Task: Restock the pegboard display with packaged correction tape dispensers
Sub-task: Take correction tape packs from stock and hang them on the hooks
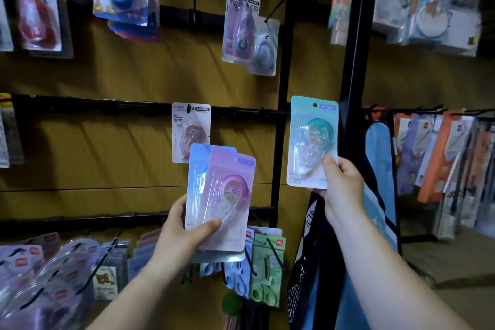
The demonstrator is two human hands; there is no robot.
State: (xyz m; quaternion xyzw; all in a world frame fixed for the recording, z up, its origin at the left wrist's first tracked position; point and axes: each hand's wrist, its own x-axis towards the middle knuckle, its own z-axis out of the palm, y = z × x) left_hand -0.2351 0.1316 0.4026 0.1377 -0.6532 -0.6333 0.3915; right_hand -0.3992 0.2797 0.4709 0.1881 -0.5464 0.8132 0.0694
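1. Teal card under a clear blister: the teal pack (313, 142) is held up just right of the black post (284, 83), and the hang hole at its top is on no hook. The right hand (340, 185) pinches its lower right corner, thumb on the front and fingers behind.
2. Left of the post and lower down, the left hand (184, 233) grips a fanned stack. A pink pack (230, 201) is in front and a blue pack (197, 169) behind it, with the thumb laid across the pink blister. A silvery edge below may be another pack; I cannot tell.
3. Already hung: a beige pack (187, 128) sits on the middle rail (107, 107), left of the post and just above the stack. A purple pack (241, 24) hangs higher, close to the post.
4. Restocking looks partway done at best. At least three packs are in hand, none on a hook. Each needs its hole lined up with a hook and slid on.
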